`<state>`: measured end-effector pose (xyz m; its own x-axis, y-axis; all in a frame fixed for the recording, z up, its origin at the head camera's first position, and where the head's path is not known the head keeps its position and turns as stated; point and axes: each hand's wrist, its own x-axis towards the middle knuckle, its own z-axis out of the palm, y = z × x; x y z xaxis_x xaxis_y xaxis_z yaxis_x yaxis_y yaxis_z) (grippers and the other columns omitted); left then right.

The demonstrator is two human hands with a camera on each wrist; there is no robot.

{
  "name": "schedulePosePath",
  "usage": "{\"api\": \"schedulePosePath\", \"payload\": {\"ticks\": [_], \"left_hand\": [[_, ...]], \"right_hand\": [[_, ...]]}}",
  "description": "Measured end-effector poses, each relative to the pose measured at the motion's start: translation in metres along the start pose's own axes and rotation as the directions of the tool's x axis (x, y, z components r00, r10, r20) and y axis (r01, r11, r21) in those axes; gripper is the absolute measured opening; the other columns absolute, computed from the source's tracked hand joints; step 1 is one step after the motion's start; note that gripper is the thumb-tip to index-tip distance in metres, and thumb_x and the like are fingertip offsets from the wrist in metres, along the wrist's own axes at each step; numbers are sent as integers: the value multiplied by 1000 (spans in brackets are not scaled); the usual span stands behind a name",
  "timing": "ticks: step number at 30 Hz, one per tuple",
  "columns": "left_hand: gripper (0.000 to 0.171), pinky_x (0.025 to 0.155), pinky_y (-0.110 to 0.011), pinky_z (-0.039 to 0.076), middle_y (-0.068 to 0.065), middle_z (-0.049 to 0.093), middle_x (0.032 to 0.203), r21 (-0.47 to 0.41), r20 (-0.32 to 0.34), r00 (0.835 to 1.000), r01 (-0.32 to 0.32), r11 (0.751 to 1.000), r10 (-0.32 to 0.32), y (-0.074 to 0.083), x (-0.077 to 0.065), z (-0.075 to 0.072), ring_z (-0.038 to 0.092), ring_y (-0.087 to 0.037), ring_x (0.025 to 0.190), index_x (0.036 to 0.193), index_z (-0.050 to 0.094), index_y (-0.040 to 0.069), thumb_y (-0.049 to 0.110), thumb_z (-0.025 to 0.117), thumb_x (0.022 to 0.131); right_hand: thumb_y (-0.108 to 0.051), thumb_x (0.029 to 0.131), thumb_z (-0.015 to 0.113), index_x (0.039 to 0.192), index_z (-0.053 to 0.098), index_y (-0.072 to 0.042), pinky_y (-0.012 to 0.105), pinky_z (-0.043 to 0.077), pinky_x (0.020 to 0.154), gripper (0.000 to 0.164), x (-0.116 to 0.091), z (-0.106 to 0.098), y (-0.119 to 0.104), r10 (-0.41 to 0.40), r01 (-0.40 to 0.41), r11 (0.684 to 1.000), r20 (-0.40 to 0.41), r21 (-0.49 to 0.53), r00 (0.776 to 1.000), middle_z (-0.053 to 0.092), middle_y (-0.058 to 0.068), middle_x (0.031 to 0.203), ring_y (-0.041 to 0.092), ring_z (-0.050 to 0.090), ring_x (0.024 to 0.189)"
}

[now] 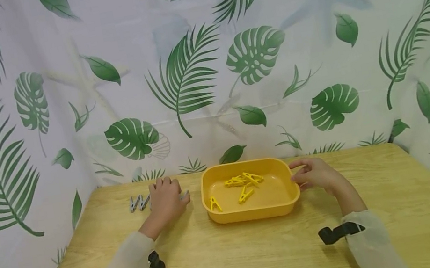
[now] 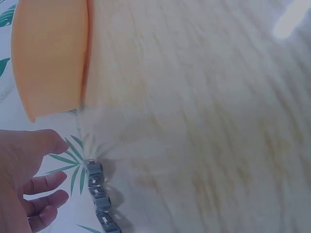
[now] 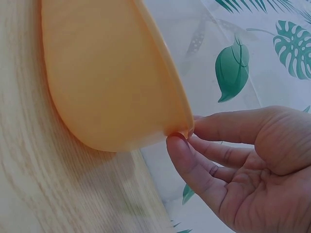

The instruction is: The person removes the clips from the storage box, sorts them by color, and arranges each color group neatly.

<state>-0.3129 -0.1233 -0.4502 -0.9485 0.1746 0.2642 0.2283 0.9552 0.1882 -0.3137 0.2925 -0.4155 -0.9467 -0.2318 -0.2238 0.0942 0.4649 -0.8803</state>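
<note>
A yellow plastic tub (image 1: 254, 214) stands on the wooden table with several yellow clothespins (image 1: 245, 194) lying inside. My right hand (image 1: 315, 175) is at its right end; in the right wrist view the thumb (image 3: 182, 158) and forefinger pinch the tub's rim (image 3: 180, 92). Left of the tub, my left hand (image 1: 166, 201) is over a row of grey clothespins (image 1: 134, 204) and hides part of it. Seen from the left wrist, its loosely bent fingers (image 2: 46, 183) hold nothing, and the grey clothespins (image 2: 100, 198) stand just beyond the fingertips.
The light wooden table (image 1: 240, 260) reaches back to a white cloth backdrop (image 1: 207, 140) printed with green leaves, which also hangs at both sides. A black wrist camera (image 1: 156, 264) sits on the left sleeve, another black camera (image 1: 329, 235) on the right.
</note>
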Motion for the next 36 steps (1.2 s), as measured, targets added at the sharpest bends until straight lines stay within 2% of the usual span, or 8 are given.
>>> {"api": "schedulePosePath", "payload": {"ticks": [4, 9, 17, 21, 25, 36], "left_hand": [[29, 82, -48, 30, -10, 53, 89, -23, 4, 1000, 6, 1000, -6, 2, 1, -3, 45, -33, 91, 83, 58, 8, 31, 74, 92], [28, 90, -51, 33, -11, 56, 96, -34, 10, 1000, 29, 999, -29, 6, 5, -5, 48, -34, 100, 93, 63, 7, 33, 73, 92], [23, 93, -53, 35, -11, 58, 100, -90, -49, 998, -35, 995, 31, 22, 9, -14, 48, -32, 99, 97, 65, 8, 30, 71, 93], [22, 93, -51, 34, -11, 61, 106, -110, -57, 997, -64, 992, 58, 35, 13, -19, 48, -32, 101, 100, 65, 9, 29, 70, 94], [21, 92, -50, 35, -11, 61, 107, -131, -34, 996, -82, 988, 78, 49, 14, -19, 49, -32, 106, 102, 65, 10, 29, 70, 94], [22, 85, -45, 34, -10, 61, 102, -177, -37, 984, -176, 968, 172, 94, 11, -2, 49, -30, 99, 104, 67, 8, 27, 69, 94]], "right_hand": [[-6, 97, 64, 141, 45, 11, 41, 61, 84, 50, 1, 0, 0, -1, 1, 1000, 3, 4, 1000, 70, 22, 109, 18, 70, 87], [-6, 97, 64, 141, 46, 10, 41, 61, 84, 50, 2, 1, 0, -3, 3, 1000, 6, 7, 1000, 70, 22, 110, 17, 70, 87], [-6, 98, 64, 142, 45, 11, 41, 61, 85, 51, 0, 2, -1, 0, -1, 1000, 15, 6, 1000, 69, 25, 112, 18, 71, 88], [-6, 98, 64, 142, 44, 11, 41, 61, 84, 51, 1, 2, -1, -4, 3, 1000, 12, 8, 1000, 69, 25, 112, 19, 71, 89], [-6, 97, 64, 142, 45, 11, 40, 61, 83, 51, 1, 1, -1, -5, 5, 1000, 8, 6, 1000, 69, 23, 111, 20, 71, 89], [-7, 98, 64, 142, 45, 10, 40, 61, 85, 51, -2, 2, -4, 20, -20, 1000, -5, -5, 1000, 69, 21, 110, 18, 70, 88]]}}
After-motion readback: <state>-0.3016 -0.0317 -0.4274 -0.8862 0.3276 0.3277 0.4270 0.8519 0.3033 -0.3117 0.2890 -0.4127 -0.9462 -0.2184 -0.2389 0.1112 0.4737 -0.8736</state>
